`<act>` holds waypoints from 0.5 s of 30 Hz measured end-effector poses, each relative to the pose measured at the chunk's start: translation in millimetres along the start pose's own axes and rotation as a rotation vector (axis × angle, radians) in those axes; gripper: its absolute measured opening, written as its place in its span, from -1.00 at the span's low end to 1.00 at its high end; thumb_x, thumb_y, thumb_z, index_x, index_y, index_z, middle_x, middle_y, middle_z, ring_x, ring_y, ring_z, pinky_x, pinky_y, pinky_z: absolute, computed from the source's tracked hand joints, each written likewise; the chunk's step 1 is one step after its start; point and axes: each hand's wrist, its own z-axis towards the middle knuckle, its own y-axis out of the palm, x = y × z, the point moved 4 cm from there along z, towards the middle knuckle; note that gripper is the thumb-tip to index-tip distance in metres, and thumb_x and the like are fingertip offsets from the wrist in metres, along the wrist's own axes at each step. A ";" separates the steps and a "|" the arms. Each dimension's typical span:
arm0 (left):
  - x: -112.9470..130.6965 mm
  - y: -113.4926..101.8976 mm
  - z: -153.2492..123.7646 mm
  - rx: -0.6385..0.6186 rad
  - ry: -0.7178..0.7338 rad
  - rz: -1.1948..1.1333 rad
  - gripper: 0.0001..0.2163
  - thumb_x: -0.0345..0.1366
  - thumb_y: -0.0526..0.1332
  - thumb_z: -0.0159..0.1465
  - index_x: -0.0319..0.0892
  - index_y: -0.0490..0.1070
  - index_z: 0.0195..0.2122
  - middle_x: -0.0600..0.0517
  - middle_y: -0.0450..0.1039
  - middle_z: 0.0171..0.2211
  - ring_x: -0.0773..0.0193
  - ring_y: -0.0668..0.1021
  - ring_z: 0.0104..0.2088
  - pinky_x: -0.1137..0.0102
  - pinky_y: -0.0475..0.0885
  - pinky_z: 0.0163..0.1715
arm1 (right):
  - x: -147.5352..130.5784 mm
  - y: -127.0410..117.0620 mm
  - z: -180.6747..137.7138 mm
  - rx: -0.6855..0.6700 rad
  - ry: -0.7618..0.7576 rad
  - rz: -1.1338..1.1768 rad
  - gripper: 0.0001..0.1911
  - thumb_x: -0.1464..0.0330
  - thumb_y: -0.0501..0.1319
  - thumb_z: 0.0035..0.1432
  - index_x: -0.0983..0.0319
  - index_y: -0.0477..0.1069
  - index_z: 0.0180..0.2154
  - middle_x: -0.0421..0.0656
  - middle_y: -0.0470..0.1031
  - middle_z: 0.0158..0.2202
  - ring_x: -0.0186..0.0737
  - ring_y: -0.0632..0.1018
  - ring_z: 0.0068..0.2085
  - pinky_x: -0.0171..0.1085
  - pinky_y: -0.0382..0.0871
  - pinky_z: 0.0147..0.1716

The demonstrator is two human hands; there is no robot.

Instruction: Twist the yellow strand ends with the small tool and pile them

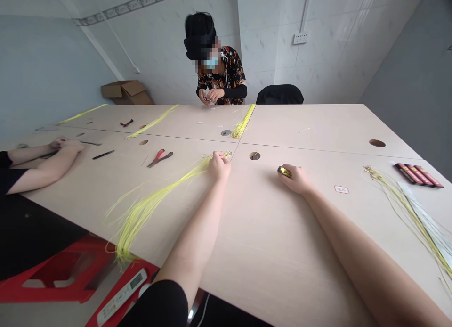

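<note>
My left hand (219, 166) is closed in a pinch on the far end of a long bundle of yellow wires (155, 202), which fans out toward the table's near left edge. My right hand (295, 177) rests on the table to the right, fingers curled round a small black and yellow object (284, 172). A round cable hole (254, 156) lies between the two hands.
Red-handled pliers (159, 158) lie left of my left hand. Another yellow wire bundle (409, 207) and red-black packs (418, 174) sit at the right. A person sits across the table, hands together (212, 95). Another person's arms (42, 159) rest at left. A red stool (67, 275) stands below.
</note>
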 end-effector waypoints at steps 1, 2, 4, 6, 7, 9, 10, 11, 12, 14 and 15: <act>-0.4 0.2 0.0 -0.012 -0.014 0.015 -0.85 -0.46 0.12 0.17 -0.12 0.30 -0.24 -0.04 0.50 -0.26 0.11 0.50 -0.18 0.34 0.28 -0.30 | -0.2 -0.2 -0.1 0.000 0.001 -0.003 -0.88 0.29 0.05 -0.01 0.20 0.25 -0.49 -0.21 0.31 -0.58 -0.30 0.28 -0.54 -0.34 0.10 -0.50; -0.5 0.3 -0.1 -0.025 -0.023 0.027 -0.85 -0.45 0.12 0.16 -0.12 0.31 -0.25 -0.06 0.50 -0.28 0.09 0.50 -0.19 0.33 0.28 -0.31 | -0.4 -0.4 -0.2 -0.001 0.003 -0.006 -0.88 0.29 0.05 -0.01 0.20 0.25 -0.49 -0.20 0.31 -0.58 -0.30 0.28 -0.54 -0.34 0.09 -0.50; -0.6 0.6 -0.6 -0.048 -0.034 0.044 -0.86 -0.45 0.12 0.15 -0.12 0.32 -0.28 -0.08 0.49 -0.31 0.05 0.49 -0.19 0.31 0.28 -0.31 | -0.7 -0.7 -0.3 0.001 0.004 -0.010 -0.88 0.29 0.05 -0.01 0.20 0.26 -0.50 -0.20 0.31 -0.59 -0.30 0.28 -0.54 -0.34 0.09 -0.51; -1.2 0.6 -0.7 -0.045 -0.037 0.049 -0.87 -0.46 0.11 0.16 -0.11 0.34 -0.29 -0.08 0.48 -0.31 0.03 0.47 -0.17 0.29 0.29 -0.31 | -1.0 -1.0 -0.3 0.005 -0.002 -0.009 -0.88 0.30 0.05 -0.01 0.20 0.27 -0.50 -0.20 0.32 -0.59 -0.31 0.28 -0.55 -0.34 0.08 -0.52; -1.7 0.7 -0.6 -0.038 -0.033 0.046 -0.86 -0.47 0.10 0.17 -0.11 0.34 -0.30 -0.08 0.48 -0.29 0.03 0.46 -0.16 0.29 0.29 -0.30 | -1.1 -1.0 -0.2 0.008 -0.007 -0.008 -0.88 0.30 0.05 -0.02 0.20 0.27 -0.50 -0.21 0.31 -0.59 -0.31 0.28 -0.55 -0.35 0.08 -0.52; -3.2 0.9 -0.1 -0.022 -0.024 0.034 -0.84 -0.48 0.08 0.17 -0.09 0.35 -0.29 -0.08 0.47 -0.25 0.03 0.43 -0.13 0.27 0.30 -0.29 | -1.0 -0.9 -0.1 0.011 -0.012 -0.007 -0.88 0.30 0.05 -0.02 0.20 0.27 -0.49 -0.21 0.31 -0.60 -0.31 0.28 -0.55 -0.35 0.08 -0.52; -4.1 1.1 0.1 -0.019 -0.025 0.030 -0.83 -0.48 0.09 0.17 -0.08 0.36 -0.29 -0.08 0.46 -0.22 0.02 0.42 -0.11 0.26 0.30 -0.28 | -0.8 -0.8 -0.1 0.009 -0.011 -0.007 -0.88 0.30 0.05 -0.02 0.20 0.28 -0.49 -0.21 0.32 -0.59 -0.31 0.28 -0.55 -0.35 0.09 -0.52; -4.9 1.3 0.1 -0.020 -0.032 0.029 -0.82 -0.48 0.09 0.17 -0.07 0.38 -0.29 -0.08 0.45 -0.18 0.01 0.40 -0.09 0.24 0.31 -0.26 | -0.6 -0.7 -0.1 0.006 -0.006 -0.006 -0.88 0.30 0.05 -0.02 0.20 0.28 -0.49 -0.20 0.32 -0.59 -0.31 0.29 -0.55 -0.34 0.09 -0.51; -5.5 1.2 -0.2 -0.022 -0.046 0.031 -0.82 -0.48 0.11 0.16 -0.06 0.40 -0.29 -0.09 0.42 -0.12 -0.01 0.38 -0.05 0.22 0.31 -0.25 | -0.5 -0.7 -0.2 0.001 -0.001 -0.006 -0.88 0.30 0.05 -0.02 0.20 0.27 -0.48 -0.20 0.32 -0.58 -0.30 0.29 -0.54 -0.34 0.09 -0.51; -5.3 0.0 -1.5 -0.024 -0.080 0.043 -0.81 -0.47 0.13 0.15 -0.05 0.44 -0.31 -0.08 0.35 -0.01 -0.05 0.33 0.02 0.16 0.30 -0.19 | -0.7 -0.8 -0.4 -0.007 0.002 -0.012 -0.88 0.29 0.05 -0.01 0.20 0.26 -0.49 -0.20 0.32 -0.58 -0.30 0.29 -0.54 -0.34 0.10 -0.51; -4.4 -1.2 -2.5 -0.017 -0.094 0.050 -0.81 -0.46 0.14 0.14 -0.04 0.45 -0.32 -0.08 0.31 0.05 -0.06 0.30 0.06 0.13 0.29 -0.17 | -0.9 -1.0 -0.5 -0.008 0.003 -0.016 -0.88 0.29 0.05 -0.01 0.20 0.25 -0.50 -0.20 0.31 -0.59 -0.31 0.28 -0.54 -0.34 0.09 -0.51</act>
